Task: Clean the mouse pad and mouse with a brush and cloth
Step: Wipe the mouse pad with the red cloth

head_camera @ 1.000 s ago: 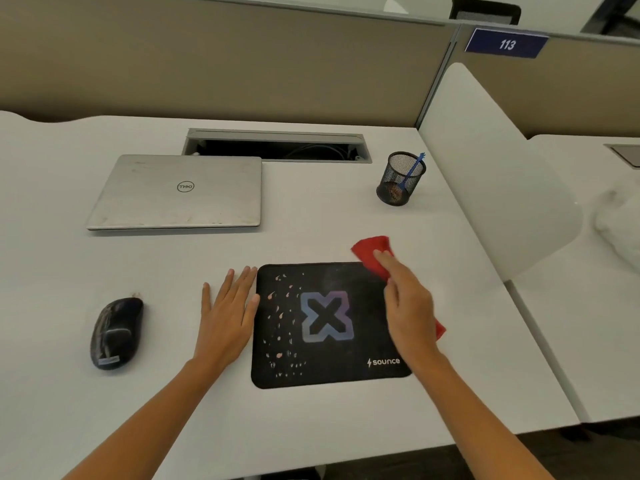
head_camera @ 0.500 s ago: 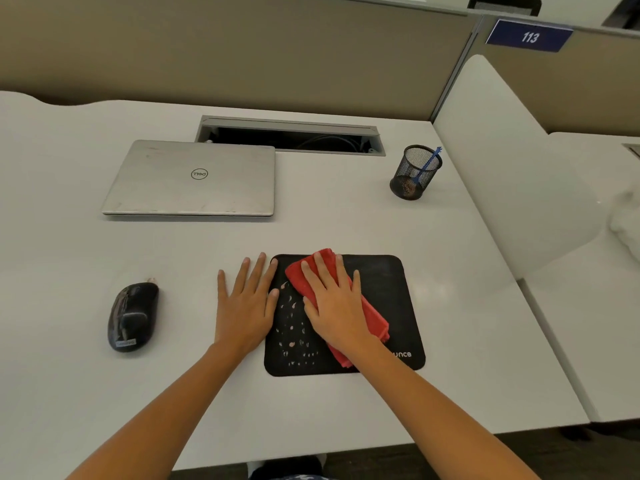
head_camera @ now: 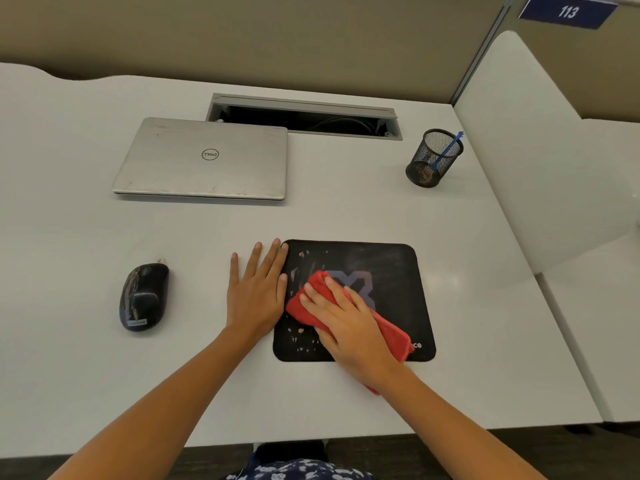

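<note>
Our right hand (head_camera: 349,327) pressed flat, fingers spread, on the red cloth (head_camera: 389,336) atop the mouse pad (head_camera: 384,265); our left hand (head_camera: 254,292), open, braced the pad's left edge on the desk (head_camera: 346,213).

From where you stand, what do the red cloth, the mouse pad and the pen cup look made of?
The cloth: soft, fuzzy fabric, probably microfibre; it bunches under the right hand. The mouse pad: matte black printed fabric, likely over rubber; it lies flat. The pen cup: black wire mesh, apparently metal; you can see through it.
</note>
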Tool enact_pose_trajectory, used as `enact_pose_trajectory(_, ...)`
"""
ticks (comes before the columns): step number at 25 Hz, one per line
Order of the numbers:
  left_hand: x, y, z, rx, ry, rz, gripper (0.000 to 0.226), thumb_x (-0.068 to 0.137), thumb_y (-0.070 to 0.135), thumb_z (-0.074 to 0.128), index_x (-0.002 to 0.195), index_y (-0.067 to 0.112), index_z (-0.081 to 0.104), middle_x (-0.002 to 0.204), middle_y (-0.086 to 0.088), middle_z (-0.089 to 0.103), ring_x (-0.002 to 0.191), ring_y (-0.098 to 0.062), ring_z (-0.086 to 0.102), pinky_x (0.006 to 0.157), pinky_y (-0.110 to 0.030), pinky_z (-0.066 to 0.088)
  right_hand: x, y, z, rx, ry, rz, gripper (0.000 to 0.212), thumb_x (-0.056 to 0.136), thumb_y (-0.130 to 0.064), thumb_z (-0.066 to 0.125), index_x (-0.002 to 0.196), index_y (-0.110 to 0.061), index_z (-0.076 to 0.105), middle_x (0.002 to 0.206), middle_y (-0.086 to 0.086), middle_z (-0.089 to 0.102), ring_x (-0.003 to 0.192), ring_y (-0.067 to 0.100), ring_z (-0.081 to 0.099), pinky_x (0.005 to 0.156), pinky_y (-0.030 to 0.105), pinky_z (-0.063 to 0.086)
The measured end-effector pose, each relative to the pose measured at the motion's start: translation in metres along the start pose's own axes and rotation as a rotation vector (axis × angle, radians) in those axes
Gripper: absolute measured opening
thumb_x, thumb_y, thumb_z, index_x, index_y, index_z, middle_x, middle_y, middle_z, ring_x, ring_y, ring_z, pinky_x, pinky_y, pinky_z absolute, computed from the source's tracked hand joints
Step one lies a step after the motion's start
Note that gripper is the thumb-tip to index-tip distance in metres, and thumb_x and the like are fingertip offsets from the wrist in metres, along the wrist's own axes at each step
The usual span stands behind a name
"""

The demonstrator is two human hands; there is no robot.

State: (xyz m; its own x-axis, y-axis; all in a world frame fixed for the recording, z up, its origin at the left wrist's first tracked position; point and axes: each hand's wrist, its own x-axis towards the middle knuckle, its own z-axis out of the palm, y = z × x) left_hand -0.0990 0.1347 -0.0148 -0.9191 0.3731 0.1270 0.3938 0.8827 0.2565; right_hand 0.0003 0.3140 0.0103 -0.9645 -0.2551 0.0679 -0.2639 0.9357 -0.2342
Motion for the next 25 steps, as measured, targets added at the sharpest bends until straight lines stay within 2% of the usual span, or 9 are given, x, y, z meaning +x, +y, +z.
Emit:
enact_pose_trajectory(2,0.000,-0.002,0.002,0.006,-0.009,0.000,0.058,0.099,0.043,0.010,0.153,0.023,0.017,0.159,0.002,0.017,0.147,-0.024,0.010,0.118,-0.054,0.003,-0.022,-0.009,0.003,-0.009,0.008,-0.027,0.051,0.098,-0.037,0.034,0.148,-0.030,0.030,0.155,-0.011,0.027,0.147,0.015,0.015,0.118,0.039,0.017)
enact_pose_trajectory(5,0.000,-0.002,0.003,0.005,-0.020,0.008,0.058,0.099,0.043,0.010,0.153,0.023,0.015,0.160,0.004,0.015,0.148,-0.023,0.008,0.118,-0.052,0.002,-0.026,-0.013,0.006,-0.049,0.035,-0.027,0.052,0.097,-0.037,0.036,0.147,-0.028,0.031,0.154,-0.009,0.029,0.145,0.018,0.021,0.116,0.040,0.023)
enact_pose_trajectory(8,0.001,-0.003,0.003,-0.005,-0.023,0.015,0.058,0.099,0.041,0.010,0.153,0.024,0.014,0.159,0.005,0.015,0.148,-0.024,0.008,0.118,-0.051,0.001,0.009,-0.006,0.002,-0.047,0.035,0.084,0.052,0.095,-0.034,0.037,0.146,-0.026,0.035,0.153,-0.006,0.034,0.144,0.021,0.024,0.115,0.044,0.028)
enact_pose_trajectory(13,0.001,-0.002,0.000,-0.043,-0.011,0.008,0.056,0.099,0.040,0.012,0.152,0.025,0.018,0.158,0.008,0.018,0.147,-0.023,0.011,0.118,-0.050,0.001,0.083,0.007,-0.005,0.018,-0.019,0.265,0.052,0.099,-0.029,0.042,0.149,-0.025,0.028,0.157,-0.003,0.026,0.147,0.022,0.011,0.118,0.047,0.017)
enact_pose_trajectory(15,0.004,-0.007,-0.001,-0.062,-0.012,0.026,0.055,0.099,0.038,0.013,0.152,0.025,0.021,0.156,0.007,0.023,0.147,-0.023,0.016,0.119,-0.047,0.003,0.085,0.010,-0.005,0.007,-0.029,0.221,0.053,0.099,-0.028,0.041,0.149,-0.026,0.026,0.158,-0.004,0.023,0.148,0.021,0.008,0.119,0.045,0.015)
enact_pose_trajectory(19,0.010,-0.018,-0.004,-0.063,-0.015,0.098,0.054,0.099,0.033,0.016,0.151,0.023,0.026,0.155,0.005,0.030,0.145,-0.025,0.023,0.118,-0.043,0.012,0.043,0.006,-0.011,0.085,-0.073,-0.005,0.055,0.094,-0.024,0.045,0.148,-0.030,0.031,0.156,-0.011,0.025,0.147,0.014,0.007,0.119,0.038,0.009)
enact_pose_trajectory(22,0.010,-0.020,-0.002,-0.055,-0.019,0.104,0.055,0.099,0.035,0.014,0.151,0.022,0.026,0.155,0.003,0.029,0.146,-0.025,0.020,0.119,-0.043,0.012,0.007,-0.005,-0.010,0.120,-0.146,-0.100,0.054,0.095,-0.028,0.038,0.148,-0.033,0.028,0.156,-0.014,0.023,0.147,0.010,0.002,0.119,0.036,0.005)
enact_pose_trajectory(25,0.010,-0.020,-0.001,-0.057,-0.025,0.105,0.055,0.099,0.035,0.014,0.151,0.022,0.026,0.155,0.003,0.029,0.146,-0.024,0.019,0.119,-0.042,0.010,-0.010,-0.011,-0.006,0.122,-0.162,-0.122,0.052,0.096,-0.033,0.031,0.148,-0.036,0.025,0.156,-0.016,0.022,0.147,0.007,0.001,0.120,0.036,0.004)
